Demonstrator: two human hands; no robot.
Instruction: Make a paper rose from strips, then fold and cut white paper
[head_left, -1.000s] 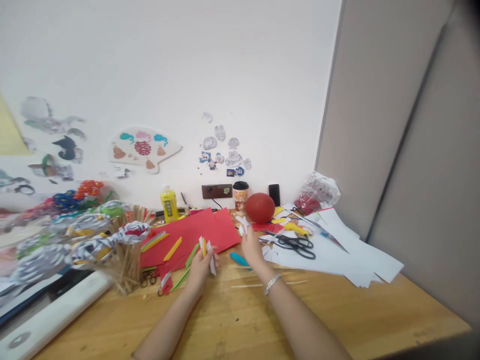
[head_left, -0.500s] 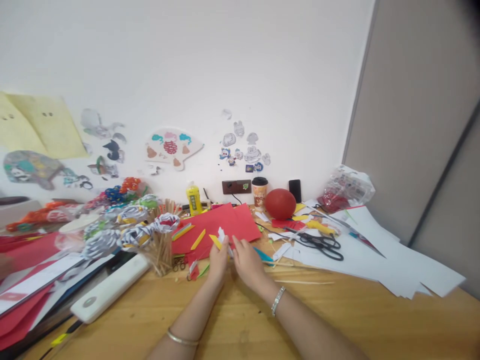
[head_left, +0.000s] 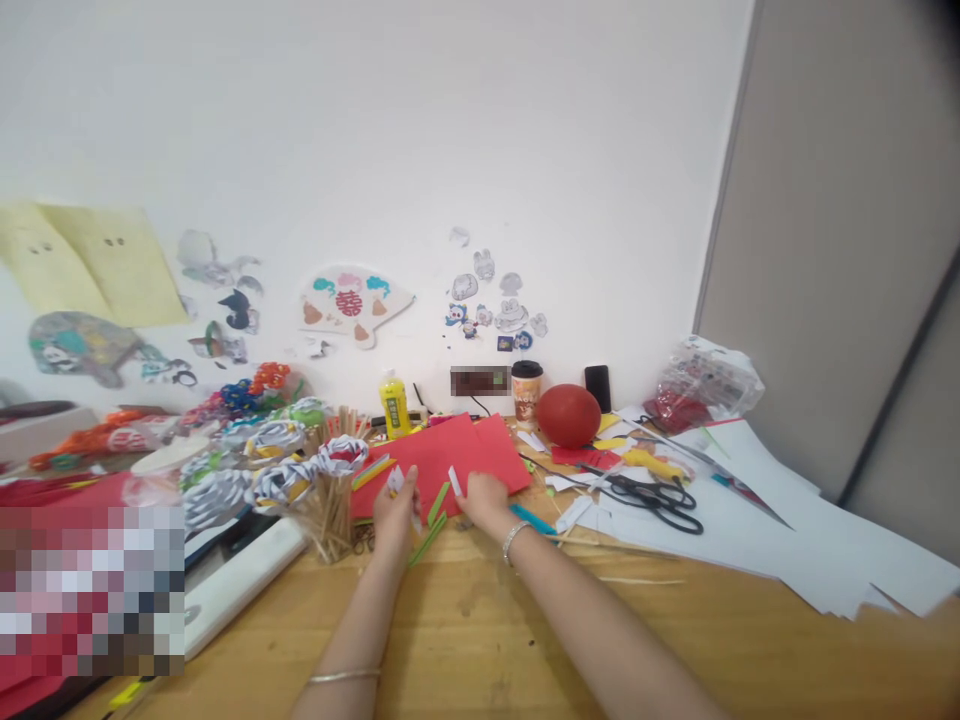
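My left hand (head_left: 395, 512) is closed around small folded paper pieces, white (head_left: 395, 481) with a bit of yellow showing below. To its right, my right hand (head_left: 486, 499) is closed, with a short white paper strip (head_left: 454, 482) standing up at its fingertips. Green paper strips (head_left: 427, 540) lie between the two hands. Both hands are over the near edge of the red paper sheets (head_left: 450, 440). Yellow and grey strips (head_left: 373, 470) rest on the red paper just beyond my left hand. My palms hide part of what I hold.
Bundled wooden sticks (head_left: 330, 520) and striped paper rosettes (head_left: 281, 475) stand at left, beside a long white device (head_left: 247, 580). Black-handled scissors (head_left: 652, 500), white paper (head_left: 757, 540), a red balloon (head_left: 570, 416), a cup (head_left: 526, 395) and a yellow bottle (head_left: 393, 405) lie right and behind.
My hands have moved apart, the left one shifting left. The white strip now shows at my right fingertips, and green strips show between the hands. The view has shifted slightly.
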